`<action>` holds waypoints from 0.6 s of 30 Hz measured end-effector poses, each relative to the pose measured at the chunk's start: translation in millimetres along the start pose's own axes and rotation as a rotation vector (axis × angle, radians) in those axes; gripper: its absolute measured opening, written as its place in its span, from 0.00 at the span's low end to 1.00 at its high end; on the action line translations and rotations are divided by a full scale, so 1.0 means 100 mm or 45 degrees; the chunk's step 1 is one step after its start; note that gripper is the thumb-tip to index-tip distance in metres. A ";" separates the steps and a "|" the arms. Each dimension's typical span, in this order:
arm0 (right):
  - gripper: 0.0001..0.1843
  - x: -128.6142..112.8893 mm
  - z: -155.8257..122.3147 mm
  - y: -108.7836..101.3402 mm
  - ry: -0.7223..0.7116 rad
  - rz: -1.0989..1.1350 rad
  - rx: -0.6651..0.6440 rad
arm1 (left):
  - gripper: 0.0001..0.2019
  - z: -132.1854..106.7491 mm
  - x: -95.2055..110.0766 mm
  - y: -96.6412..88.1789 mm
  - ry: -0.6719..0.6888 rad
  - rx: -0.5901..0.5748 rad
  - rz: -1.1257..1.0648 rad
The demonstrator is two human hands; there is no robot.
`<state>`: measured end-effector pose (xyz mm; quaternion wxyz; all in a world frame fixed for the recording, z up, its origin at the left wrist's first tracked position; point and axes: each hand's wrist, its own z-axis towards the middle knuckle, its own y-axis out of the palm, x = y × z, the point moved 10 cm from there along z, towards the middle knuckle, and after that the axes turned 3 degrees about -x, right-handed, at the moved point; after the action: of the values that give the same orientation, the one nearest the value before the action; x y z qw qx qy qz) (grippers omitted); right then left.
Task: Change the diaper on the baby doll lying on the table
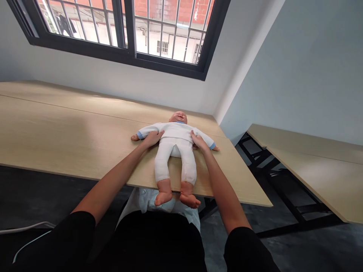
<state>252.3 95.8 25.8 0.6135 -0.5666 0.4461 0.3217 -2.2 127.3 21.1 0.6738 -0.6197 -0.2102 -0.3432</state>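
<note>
A baby doll (177, 131) in a white top with blue cuffs and white trousers lies on its back on the wooden table (56, 132). Its head points toward the window and its bare feet reach past the front edge. My left hand (154, 138) grips the left side of its torso, thumb on the top. On the other side, my right hand (199, 140) holds the torso the same way. The fingers of both hands are partly hidden beneath the doll. Its arms are spread out to the sides.
A second wooden table (312, 155) on a black metal frame stands to the right, across a gap. Behind the doll are a white wall and a dark-framed window (132, 30) with bars. A white cable (28, 226) runs at the lower left.
</note>
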 end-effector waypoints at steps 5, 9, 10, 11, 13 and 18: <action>0.23 -0.17 -0.42 -0.21 -0.163 -0.442 0.089 | 0.19 -0.30 0.29 -0.24 0.068 0.129 0.147; 0.22 -0.29 -1.29 -0.49 -0.516 -0.395 0.311 | 0.16 -1.08 0.69 -0.49 0.325 0.387 0.170; 0.20 -0.27 -1.55 -0.58 -0.595 -0.342 0.363 | 0.16 -1.35 0.78 -0.56 0.416 0.498 0.176; 0.19 -0.21 -1.80 -0.66 -0.642 -0.295 0.407 | 0.16 -1.61 0.82 -0.60 0.481 0.559 0.174; 0.16 -0.02 -2.21 -0.78 -0.663 -0.242 0.425 | 0.15 -2.02 0.84 -0.57 0.602 0.533 0.142; 0.16 0.53 -2.67 -0.69 -0.575 -0.256 0.229 | 0.15 -2.55 0.61 -0.42 0.640 0.391 0.015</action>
<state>286.2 -182.9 16.5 0.7744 -0.4651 0.2659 0.3366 -27.8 -134.6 56.7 0.7926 -0.4072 -0.0826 -0.4462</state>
